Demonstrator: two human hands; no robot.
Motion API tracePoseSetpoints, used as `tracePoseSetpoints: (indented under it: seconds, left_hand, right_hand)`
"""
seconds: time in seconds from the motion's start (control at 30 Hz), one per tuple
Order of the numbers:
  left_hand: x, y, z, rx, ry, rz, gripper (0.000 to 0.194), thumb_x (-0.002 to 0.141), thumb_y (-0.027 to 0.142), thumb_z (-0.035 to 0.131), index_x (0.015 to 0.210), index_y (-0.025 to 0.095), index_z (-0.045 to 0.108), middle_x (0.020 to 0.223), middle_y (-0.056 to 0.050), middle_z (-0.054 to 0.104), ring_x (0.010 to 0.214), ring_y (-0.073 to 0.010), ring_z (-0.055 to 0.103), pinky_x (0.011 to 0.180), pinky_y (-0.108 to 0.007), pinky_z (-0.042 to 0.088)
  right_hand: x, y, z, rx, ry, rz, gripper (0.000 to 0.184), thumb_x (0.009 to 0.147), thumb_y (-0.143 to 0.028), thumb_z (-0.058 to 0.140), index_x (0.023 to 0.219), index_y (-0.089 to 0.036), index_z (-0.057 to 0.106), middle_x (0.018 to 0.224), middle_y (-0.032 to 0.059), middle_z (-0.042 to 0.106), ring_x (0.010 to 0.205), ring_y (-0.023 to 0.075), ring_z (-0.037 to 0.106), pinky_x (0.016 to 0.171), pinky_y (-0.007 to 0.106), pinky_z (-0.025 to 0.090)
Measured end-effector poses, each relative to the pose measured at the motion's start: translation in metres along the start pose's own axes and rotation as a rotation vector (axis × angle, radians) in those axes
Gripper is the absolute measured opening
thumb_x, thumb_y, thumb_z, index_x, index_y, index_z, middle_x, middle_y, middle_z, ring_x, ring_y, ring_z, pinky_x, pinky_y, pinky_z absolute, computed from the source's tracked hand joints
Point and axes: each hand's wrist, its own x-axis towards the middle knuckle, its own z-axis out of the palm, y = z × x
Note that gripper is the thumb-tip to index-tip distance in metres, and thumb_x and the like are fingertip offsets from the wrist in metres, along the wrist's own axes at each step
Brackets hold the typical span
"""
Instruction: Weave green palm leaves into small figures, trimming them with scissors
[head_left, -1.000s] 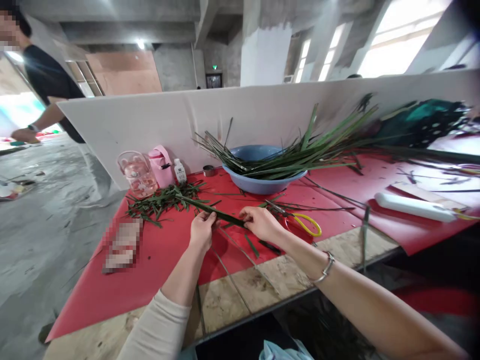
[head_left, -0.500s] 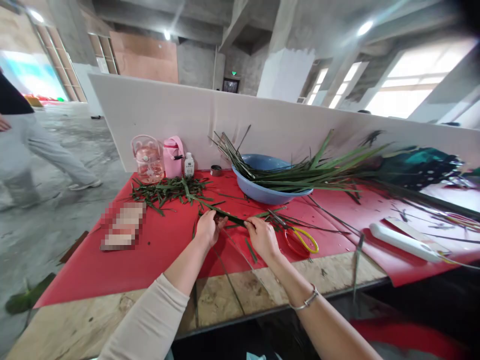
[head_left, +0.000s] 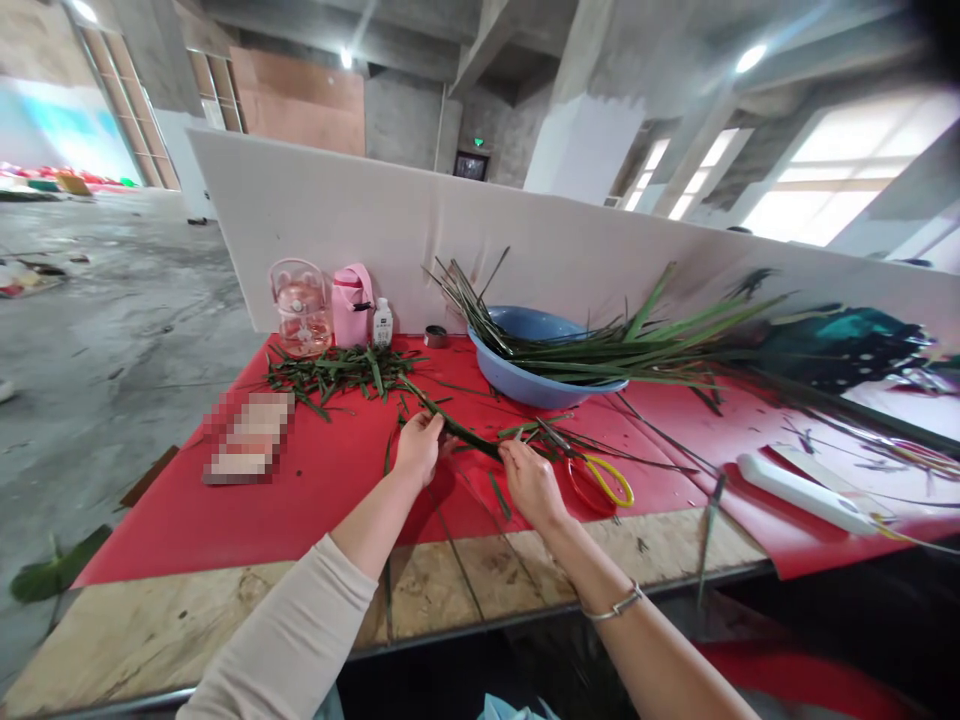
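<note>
A long dark green leaf strip (head_left: 471, 437) stretches between my two hands above the red-covered table (head_left: 315, 520). My left hand (head_left: 420, 446) is closed on its left part, thumb on top. The strip's far left end reaches toward a heap of short cut leaf pieces (head_left: 337, 372). Pinched in my right hand (head_left: 529, 478) is the strip's right end; the fingertips partly hide it. Just right of that hand lies a pair of scissors (head_left: 611, 483) with yellow and red handles.
Behind my hands stands a blue basin (head_left: 525, 388) of long leaves. A clear pink jug (head_left: 304, 318), a pink bottle (head_left: 351, 308) and a small white bottle (head_left: 382, 324) line the left back. A white board (head_left: 360, 210) closes off the back. At right lies a white elongated device (head_left: 806, 492).
My hands have drawn slightly apart, and the strip between them now shows more length. The person walking at the far left has left the view. The camera has shifted a little.
</note>
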Motion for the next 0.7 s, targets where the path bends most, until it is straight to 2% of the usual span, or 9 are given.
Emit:
tracePoseSetpoints:
  seconds: [0.13, 0.27, 0.37, 0.47, 0.53, 0.6, 0.7]
  left_hand:
    - [0.000, -0.005, -0.003, -0.015, 0.004, 0.045, 0.015, 0.059, 0.016, 0.070, 0.065, 0.014, 0.056, 0.059, 0.003, 0.058, 0.050, -0.0063, 0.054, 0.049, -0.017, 0.045]
    - [0.002, -0.001, -0.005, -0.062, 0.028, 0.054, 0.016, 0.060, 0.018, 0.070, 0.066, 0.014, 0.056, 0.058, 0.003, 0.057, 0.046, -0.0046, 0.051, 0.048, -0.017, 0.045]
    - [0.005, 0.011, -0.002, -0.076, 0.011, 0.062, 0.016, 0.063, 0.018, 0.068, 0.062, 0.014, 0.052, 0.053, 0.003, 0.054, 0.044, -0.0045, 0.051, 0.049, -0.018, 0.046]
    - [0.006, 0.027, 0.005, -0.080, -0.024, 0.123, 0.012, 0.066, 0.017, 0.066, 0.068, 0.015, 0.054, 0.057, 0.004, 0.057, 0.050, -0.0048, 0.055, 0.054, -0.017, 0.047]
    - [0.004, 0.033, 0.006, -0.043, -0.048, 0.195, 0.013, 0.067, 0.020, 0.065, 0.078, 0.016, 0.058, 0.070, 0.001, 0.064, 0.062, -0.0077, 0.061, 0.057, -0.018, 0.048]
    - [-0.001, 0.033, 0.001, 0.088, -0.078, 0.321, 0.018, 0.068, 0.024, 0.064, 0.085, 0.017, 0.061, 0.086, -0.004, 0.068, 0.078, -0.0133, 0.063, 0.063, -0.021, 0.050]
    - [-0.015, 0.020, -0.015, 0.334, -0.165, 0.602, 0.016, 0.070, 0.021, 0.062, 0.085, 0.017, 0.065, 0.097, -0.008, 0.067, 0.094, -0.0188, 0.061, 0.079, -0.029, 0.049]
  right_hand:
    - [-0.002, 0.007, -0.008, -0.065, 0.028, 0.079, 0.027, 0.089, -0.026, 0.032, 0.085, -0.017, 0.057, 0.079, 0.0068, 0.063, 0.074, 0.0183, 0.059, 0.066, 0.026, 0.041]
    - [-0.006, 0.005, -0.011, 0.001, 0.027, 0.098, 0.027, 0.088, -0.033, 0.038, 0.080, -0.018, 0.059, 0.076, 0.0057, 0.064, 0.070, 0.0176, 0.060, 0.064, 0.026, 0.042]
    - [0.003, 0.005, -0.013, 0.054, 0.026, 0.057, 0.024, 0.086, -0.030, 0.042, 0.084, -0.017, 0.062, 0.081, 0.0064, 0.066, 0.075, 0.0181, 0.061, 0.070, 0.027, 0.044]
    - [0.029, 0.001, -0.013, 0.059, 0.076, 0.010, 0.026, 0.084, -0.021, 0.040, 0.099, -0.016, 0.060, 0.098, 0.0090, 0.066, 0.090, 0.0201, 0.060, 0.082, 0.032, 0.044]
    - [0.051, -0.007, -0.009, 0.120, 0.149, -0.020, 0.031, 0.081, -0.017, 0.042, 0.107, -0.016, 0.057, 0.104, 0.0094, 0.063, 0.095, 0.0203, 0.058, 0.086, 0.034, 0.043]
    - [0.070, -0.018, 0.000, 0.228, 0.191, -0.085, 0.027, 0.079, -0.016, 0.044, 0.101, -0.017, 0.060, 0.099, 0.0086, 0.064, 0.093, 0.0197, 0.059, 0.086, 0.034, 0.044]
    - [0.080, -0.029, 0.020, 0.388, 0.207, -0.158, 0.024, 0.079, -0.013, 0.042, 0.091, -0.019, 0.061, 0.097, 0.0081, 0.064, 0.096, 0.0191, 0.057, 0.089, 0.034, 0.043]
